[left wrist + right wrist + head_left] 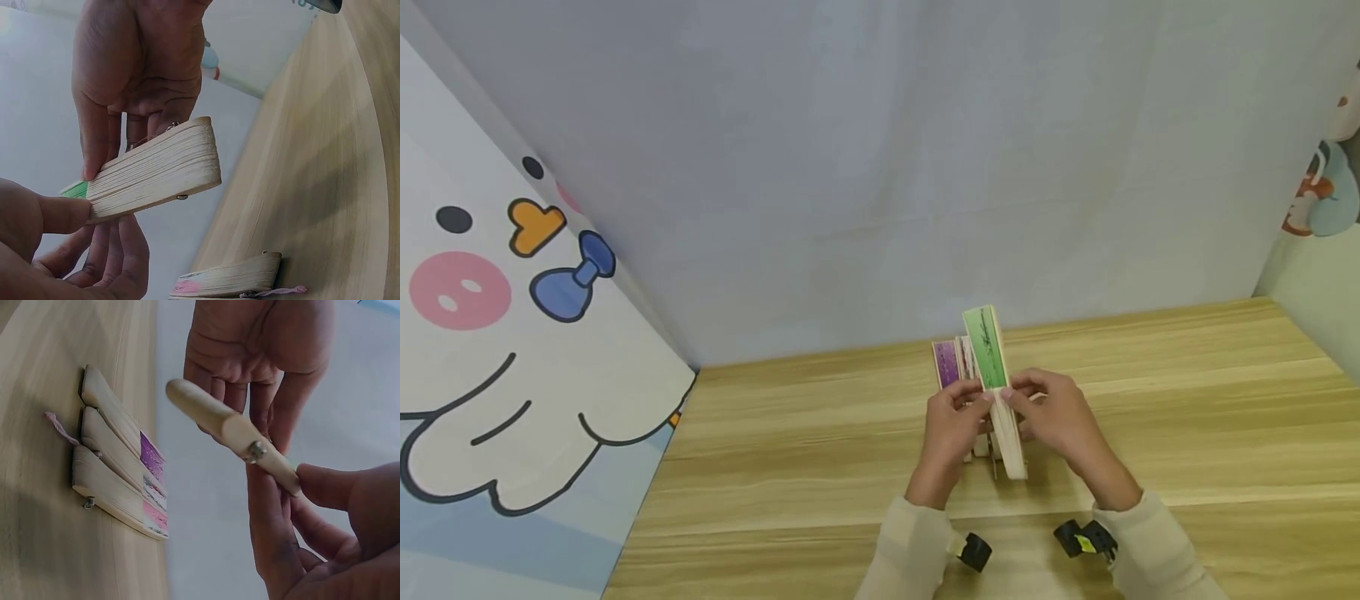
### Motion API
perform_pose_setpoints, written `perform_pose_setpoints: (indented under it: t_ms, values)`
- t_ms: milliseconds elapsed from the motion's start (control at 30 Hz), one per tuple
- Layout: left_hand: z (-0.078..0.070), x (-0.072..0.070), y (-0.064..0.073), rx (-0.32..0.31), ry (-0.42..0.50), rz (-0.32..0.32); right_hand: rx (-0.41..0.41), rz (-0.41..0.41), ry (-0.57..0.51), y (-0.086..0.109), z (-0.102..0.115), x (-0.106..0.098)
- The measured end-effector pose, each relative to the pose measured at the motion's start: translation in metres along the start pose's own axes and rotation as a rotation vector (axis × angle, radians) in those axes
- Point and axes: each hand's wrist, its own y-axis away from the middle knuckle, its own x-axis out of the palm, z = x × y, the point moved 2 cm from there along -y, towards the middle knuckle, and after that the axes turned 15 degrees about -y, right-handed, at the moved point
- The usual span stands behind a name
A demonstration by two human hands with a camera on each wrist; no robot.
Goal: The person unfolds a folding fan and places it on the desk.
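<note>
A closed folding fan with a green fabric edge (987, 350) is held up above the table, its pale ribs (153, 169) stacked together and its narrow end towards me. My left hand (951, 425) pinches it from the left, thumb on the ribs. From the right my right hand (1056, 412) pinches the same fan, the two thumbs close together below the green part. A metal rivet (255, 452) shows near the narrow end. Beyond the hands lie three more closed fans: a purple one (151, 456), a white-and-red one (154, 490) and a pink one (155, 515).
The fans lie side by side on the wood-grain table (805, 433), one with a pink cord (60, 429). A pale curtain (925, 167) hangs behind the table. A cartoon-printed panel (550, 375) stands at the left. Both wrists carry small black cameras.
</note>
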Motion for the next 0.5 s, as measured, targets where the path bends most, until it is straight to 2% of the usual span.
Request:
perform_pose_setpoints:
  t_ms: [200, 500]
  values:
    - [0.0031, -0.0005, -0.0003, -0.023, 0.065, 0.013, 0.038, -0.019, -0.119, -0.0017, -0.0053, -0.0035]
    - [0.0019, 0.0003, 0.001, -0.065, 0.123, -0.001, 0.062, -0.017, -0.203, -0.0012, -0.0063, -0.0104]
